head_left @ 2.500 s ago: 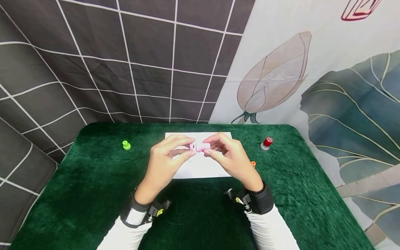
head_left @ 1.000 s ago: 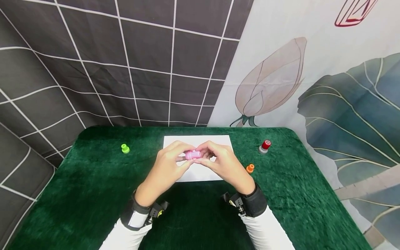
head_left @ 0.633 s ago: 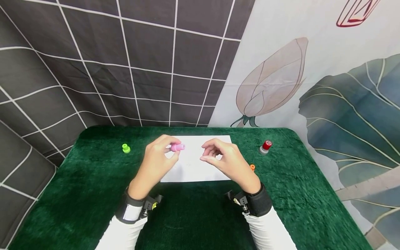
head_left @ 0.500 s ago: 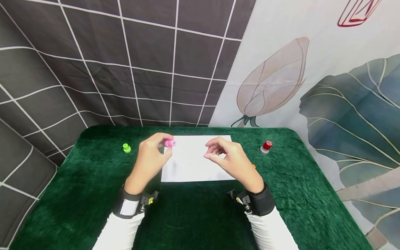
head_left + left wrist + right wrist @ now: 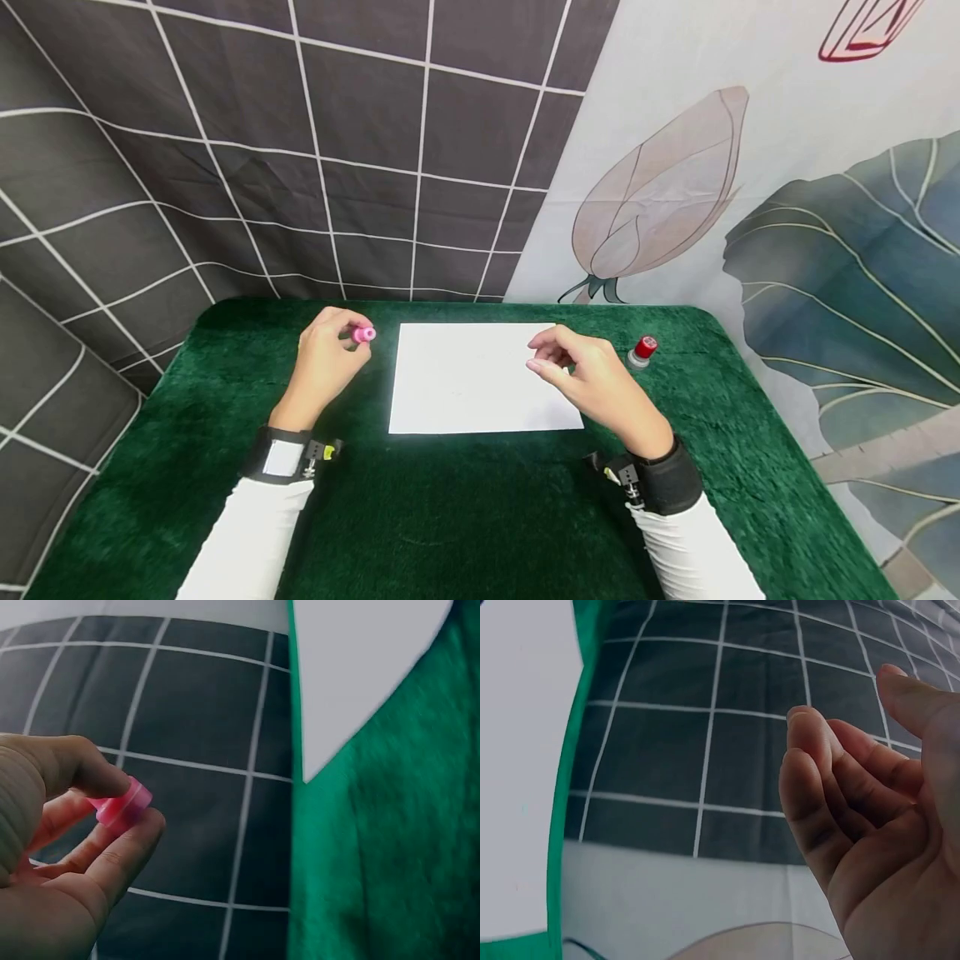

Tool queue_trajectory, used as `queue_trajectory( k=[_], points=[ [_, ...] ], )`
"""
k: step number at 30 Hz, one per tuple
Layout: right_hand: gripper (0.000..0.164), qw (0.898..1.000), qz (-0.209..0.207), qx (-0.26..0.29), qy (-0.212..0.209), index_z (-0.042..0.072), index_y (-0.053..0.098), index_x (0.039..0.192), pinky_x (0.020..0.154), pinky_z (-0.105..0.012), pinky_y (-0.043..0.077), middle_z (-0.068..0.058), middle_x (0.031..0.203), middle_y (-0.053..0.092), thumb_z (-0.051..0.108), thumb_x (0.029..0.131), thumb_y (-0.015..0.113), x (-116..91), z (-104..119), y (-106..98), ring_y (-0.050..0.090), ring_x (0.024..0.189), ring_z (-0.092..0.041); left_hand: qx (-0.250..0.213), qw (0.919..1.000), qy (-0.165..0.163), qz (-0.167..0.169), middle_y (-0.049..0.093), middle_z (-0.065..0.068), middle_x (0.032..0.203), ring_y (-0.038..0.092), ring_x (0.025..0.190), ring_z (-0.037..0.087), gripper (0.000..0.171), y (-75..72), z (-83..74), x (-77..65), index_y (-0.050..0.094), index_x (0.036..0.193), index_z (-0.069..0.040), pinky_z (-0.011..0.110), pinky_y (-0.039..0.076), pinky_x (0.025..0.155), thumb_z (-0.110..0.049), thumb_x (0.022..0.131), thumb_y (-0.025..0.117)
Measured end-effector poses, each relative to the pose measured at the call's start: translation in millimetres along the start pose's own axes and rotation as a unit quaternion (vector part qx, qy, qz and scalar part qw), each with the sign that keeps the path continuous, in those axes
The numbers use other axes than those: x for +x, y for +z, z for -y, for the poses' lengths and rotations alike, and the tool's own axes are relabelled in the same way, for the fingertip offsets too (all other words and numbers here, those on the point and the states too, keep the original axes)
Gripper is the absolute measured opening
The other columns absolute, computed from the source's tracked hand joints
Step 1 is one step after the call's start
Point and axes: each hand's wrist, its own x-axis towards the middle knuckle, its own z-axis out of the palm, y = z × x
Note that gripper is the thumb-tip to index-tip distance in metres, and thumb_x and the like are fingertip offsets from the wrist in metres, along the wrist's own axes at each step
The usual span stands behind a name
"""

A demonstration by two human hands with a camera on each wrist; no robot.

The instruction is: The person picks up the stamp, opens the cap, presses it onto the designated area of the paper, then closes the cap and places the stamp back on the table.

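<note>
At the left of the white paper, in the head view, my left hand point(image 5: 324, 358) pinches a small pink stamp point(image 5: 365, 334) between thumb and fingers, above the green cloth. The left wrist view shows the same pink stamp point(image 5: 126, 807) at the fingertips, partly covered by them. My right hand point(image 5: 596, 379) hovers over the right edge of the paper point(image 5: 480, 379), fingers loosely bent. Nothing is between the fingers of that right hand point(image 5: 870, 802) in the right wrist view.
A red stamp with a pale base point(image 5: 642, 352) stands right of the paper on the green cloth point(image 5: 450, 508). A dark grid-patterned curtain point(image 5: 360, 200) and a white printed one rise behind the table. The green and orange pieces are hidden from view.
The hands have drawn apart. My left hand has carried the pink stamp left off the paper, hiding the green piece; my right hand has moved right, empty, covering the orange one.
</note>
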Motion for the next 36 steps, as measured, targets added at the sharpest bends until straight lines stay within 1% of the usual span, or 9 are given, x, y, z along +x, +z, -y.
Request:
queue_trajectory(
  k=[2, 5, 10, 14, 19, 22, 26, 28, 36],
  points=[
    [0.019, 1.0, 0.008, -0.008, 0.001, 0.014, 0.064, 0.107, 0.061, -0.032, 0.057, 0.004, 0.088, 0.068, 0.026, 0.092, 0.066, -2, -3, -4, 0.06, 0.077, -0.006, 0.003, 1.0, -0.004, 0.002, 0.061, 0.017, 0.095, 0.066, 0.091, 0.034, 0.014, 0.1, 6.9, 2.3, 0.067, 0.095, -0.002, 0.053, 0.059, 0.082, -0.003, 0.082, 0.068],
    [0.019, 0.999, 0.023, -0.021, 0.005, 0.012, 0.065, 0.106, 0.06, -0.031, 0.056, 0.004, 0.086, 0.068, 0.027, 0.093, 0.065, -6, -10, -10, 0.06, 0.076, -0.006, 0.011, 0.9997, -0.019, 0.015, 0.067, 0.019, 0.094, 0.068, 0.09, 0.035, 0.013, -0.1, 16.4, 4.0, 0.066, 0.095, -0.002, 0.054, 0.059, 0.082, -0.007, 0.084, 0.068],
    [0.018, 0.997, 0.054, -0.057, 0.011, 0.013, 0.065, 0.105, 0.057, -0.03, 0.053, 0.005, 0.083, 0.065, 0.029, 0.096, 0.06, -13, -28, -15, 0.055, 0.07, -0.008, 0.039, 0.9959, -0.057, 0.058, 0.071, 0.022, 0.094, 0.067, 0.087, 0.037, 0.012, 1.6, 27.6, 3.7, 0.065, 0.095, -0.002, 0.056, 0.057, 0.082, -0.007, 0.085, 0.068],
    [0.02, 0.994, 0.081, -0.077, 0.018, 0.014, 0.065, 0.103, 0.06, -0.031, 0.054, 0.004, 0.084, 0.064, 0.032, 0.097, 0.058, -18, -42, -17, 0.054, 0.069, -0.009, 0.07, 0.991, -0.074, 0.087, 0.071, 0.022, 0.091, 0.064, 0.084, 0.036, 0.012, 4.0, 34.2, 4.6, 0.066, 0.096, 0.0, 0.055, 0.056, 0.077, -0.005, 0.085, 0.069],
    [0.023, 0.988, 0.11, -0.105, 0.026, 0.013, 0.066, 0.104, 0.068, -0.035, 0.057, 0.001, 0.093, 0.065, 0.033, 0.098, 0.057, -23, -58, -20, 0.058, 0.08, -0.011, 0.085, 0.9885, -0.069, 0.104, 0.07, 0.021, 0.086, 0.061, 0.079, 0.035, 0.009, 6.9, 40.5, 7.2, 0.065, 0.093, 0.002, 0.053, 0.056, 0.075, -0.002, 0.085, 0.068],
    [0.025, 0.985, 0.118, -0.126, 0.024, 0.011, 0.066, 0.107, 0.073, -0.04, 0.058, -0.004, 0.101, 0.066, 0.033, 0.097, 0.058, -26, -65, -22, 0.061, 0.09, -0.016, 0.082, 0.9884, -0.064, 0.111, 0.069, 0.021, 0.084, 0.06, 0.077, 0.035, 0.008, 9.1, 43.2, 8.3, 0.065, 0.092, 0.003, 0.053, 0.056, 0.074, 0.0, 0.085, 0.067],
    [0.027, 0.982, 0.121, -0.143, 0.018, 0.009, 0.067, 0.108, 0.08, -0.048, 0.057, -0.01, 0.108, 0.066, 0.032, 0.097, 0.058, -27, -71, -26, 0.06, 0.102, -0.026, 0.078, 0.9872, -0.06, 0.126, 0.071, 0.024, 0.088, 0.063, 0.08, 0.036, 0.015, 11.8, 48.2, 8.3, 0.066, 0.099, 0.007, 0.055, 0.057, 0.079, 0.003, 0.085, 0.067],
    [0.028, 0.981, 0.126, -0.148, 0.018, 0.007, 0.067, 0.108, 0.081, -0.05, 0.057, -0.012, 0.109, 0.066, 0.032, 0.098, 0.058, -27, -74, -27, 0.06, 0.104, -0.03, 0.084, 0.9861, -0.058, 0.131, 0.071, 0.025, 0.091, 0.063, 0.082, 0.037, 0.019, 12.7, 51.2, 7.6, 0.065, 0.102, 0.009, 0.056, 0.056, 0.082, 0.004, 0.084, 0.067],
    [0.029, 0.974, 0.148, -0.163, 0.046, 0.006, 0.067, 0.112, 0.085, -0.054, 0.055, -0.017, 0.116, 0.064, 0.029, 0.098, 0.058, -31, -88, -29, 0.058, 0.11, -0.035, 0.109, 0.9803, -0.063, 0.152, 0.067, 0.029, 0.104, 0.061, 0.093, 0.041, 0.031, 14.0, 54.4, 5.3, 0.06, 0.116, 0.009, 0.06, 0.052, 0.092, -0.001, 0.087, 0.065]
  ],
)
